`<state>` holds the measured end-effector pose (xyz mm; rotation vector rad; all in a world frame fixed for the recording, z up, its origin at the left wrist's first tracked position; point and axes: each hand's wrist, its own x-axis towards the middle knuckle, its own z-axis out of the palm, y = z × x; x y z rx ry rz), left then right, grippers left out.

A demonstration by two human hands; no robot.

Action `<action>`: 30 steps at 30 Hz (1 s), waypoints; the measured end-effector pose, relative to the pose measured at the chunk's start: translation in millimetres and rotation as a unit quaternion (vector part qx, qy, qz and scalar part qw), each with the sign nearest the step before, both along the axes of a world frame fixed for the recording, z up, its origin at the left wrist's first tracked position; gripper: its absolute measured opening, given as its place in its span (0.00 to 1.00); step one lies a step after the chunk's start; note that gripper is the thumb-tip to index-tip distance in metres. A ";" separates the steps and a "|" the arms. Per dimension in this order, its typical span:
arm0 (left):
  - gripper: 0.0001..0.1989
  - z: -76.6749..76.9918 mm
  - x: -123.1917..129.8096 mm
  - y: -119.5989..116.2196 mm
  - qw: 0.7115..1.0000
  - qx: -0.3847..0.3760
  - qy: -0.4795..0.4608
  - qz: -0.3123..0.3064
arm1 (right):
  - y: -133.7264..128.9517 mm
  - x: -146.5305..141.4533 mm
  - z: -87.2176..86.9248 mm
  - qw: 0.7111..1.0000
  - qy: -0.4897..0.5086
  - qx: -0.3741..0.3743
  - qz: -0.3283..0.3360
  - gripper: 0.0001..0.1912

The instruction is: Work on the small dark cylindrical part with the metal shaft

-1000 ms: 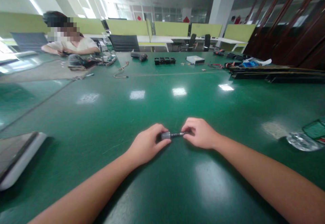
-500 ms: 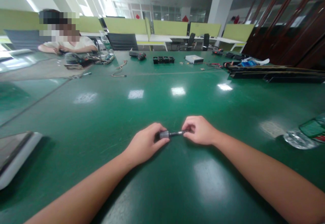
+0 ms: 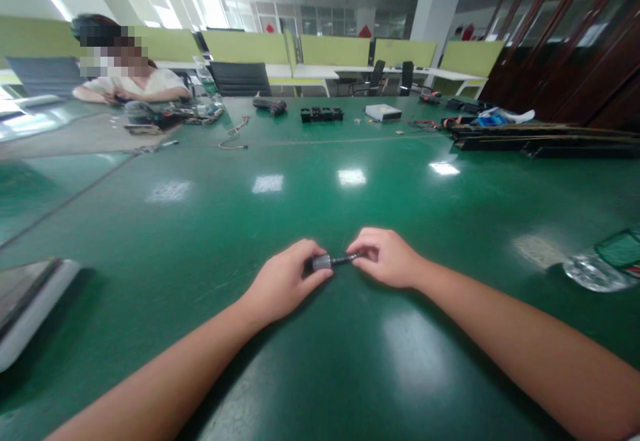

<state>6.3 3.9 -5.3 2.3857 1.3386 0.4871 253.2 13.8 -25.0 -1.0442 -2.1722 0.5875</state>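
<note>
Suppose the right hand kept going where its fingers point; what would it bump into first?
The right hand pinches the thin dark shaft; going on along it, it would probably meet the grey cylinder held by the left hand, though depth is hard to judge.

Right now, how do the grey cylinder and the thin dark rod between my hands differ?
The grey cylinder is thick, while the dark rod is slender. The cylinder is mid-grey; the rod looks nearly black with pale glints. Your left hand grips the cylinder, while your right hand pinches the rod near its right end. Both lie roughly along one line, running sideways across the view.
</note>
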 end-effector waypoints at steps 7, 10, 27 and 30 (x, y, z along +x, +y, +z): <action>0.12 0.7 0.5 0.1 1.000 0.001 0.003 -0.001 | 1.2 -1.2 -1.7 1.000 -0.011 -0.011 0.006 0.08; 0.12 0.5 0.3 0.4 1.000 0.006 0.003 -0.001 | 1.5 -2.4 -3.3 1.000 -0.019 -0.006 -0.017 0.07; 0.13 -1.9 0.0 0.4 1.000 0.007 0.013 -0.010 | -2.9 -9.1 1.9 0.998 0.005 0.003 0.059 0.14; 0.13 -2.0 -0.1 0.6 1.000 0.005 0.015 -0.009 | -4.1 -9.8 2.0 0.999 0.014 -0.013 0.046 0.19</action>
